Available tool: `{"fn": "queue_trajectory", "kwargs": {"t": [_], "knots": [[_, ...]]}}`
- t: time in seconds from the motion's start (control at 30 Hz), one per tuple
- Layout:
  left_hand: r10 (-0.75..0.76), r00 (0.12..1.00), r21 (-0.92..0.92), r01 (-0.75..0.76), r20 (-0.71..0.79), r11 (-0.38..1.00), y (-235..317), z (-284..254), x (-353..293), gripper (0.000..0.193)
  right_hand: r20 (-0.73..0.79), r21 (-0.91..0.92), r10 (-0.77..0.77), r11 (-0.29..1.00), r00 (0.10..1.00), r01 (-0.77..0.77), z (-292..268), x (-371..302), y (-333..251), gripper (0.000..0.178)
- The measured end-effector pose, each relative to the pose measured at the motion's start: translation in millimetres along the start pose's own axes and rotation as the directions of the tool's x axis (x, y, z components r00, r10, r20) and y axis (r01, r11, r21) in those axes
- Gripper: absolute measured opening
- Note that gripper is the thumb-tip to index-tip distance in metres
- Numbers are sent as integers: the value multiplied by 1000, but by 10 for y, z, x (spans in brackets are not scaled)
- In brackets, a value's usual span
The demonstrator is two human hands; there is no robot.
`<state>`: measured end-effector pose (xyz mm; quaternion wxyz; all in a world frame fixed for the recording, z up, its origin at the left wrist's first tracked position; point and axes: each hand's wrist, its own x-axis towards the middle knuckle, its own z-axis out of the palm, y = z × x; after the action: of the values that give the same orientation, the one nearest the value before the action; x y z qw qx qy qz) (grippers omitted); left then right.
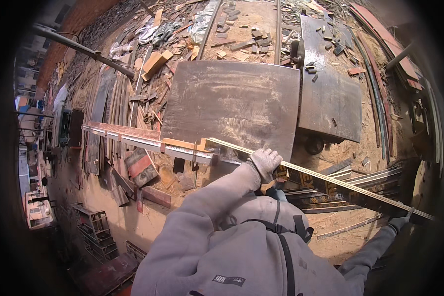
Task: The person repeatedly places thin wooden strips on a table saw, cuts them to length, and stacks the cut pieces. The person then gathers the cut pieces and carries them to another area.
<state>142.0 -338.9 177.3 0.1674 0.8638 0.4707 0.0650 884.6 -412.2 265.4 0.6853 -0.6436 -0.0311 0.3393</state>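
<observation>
Scraps (258, 40) lie beyond the table (232, 93), upper frame. From centre to lower right, the board (349, 191) is probably stiff, fairly heavy, best gripped wide apart; left hand (265, 164) clasps its edge, right hand (401, 221) its right end.

Up at head height here, a wide fisheye peering steeply down, the wearer's grey top (259, 251) close below, the brown table (232, 98) beyond!
</observation>
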Motion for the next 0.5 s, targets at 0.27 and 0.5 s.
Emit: {"fn": "queue_trajectory", "kwargs": {"t": [0.27,0.5], "knots": [[11,991,-193,15,134,981,-377,556,333,46,-158,18,123,992,980,-122,368,40,-110,67],[-15,990,-235,47,138,971,-622,713,349,46,-134,48,227,974,965,-223,651,585,173,73]]}}
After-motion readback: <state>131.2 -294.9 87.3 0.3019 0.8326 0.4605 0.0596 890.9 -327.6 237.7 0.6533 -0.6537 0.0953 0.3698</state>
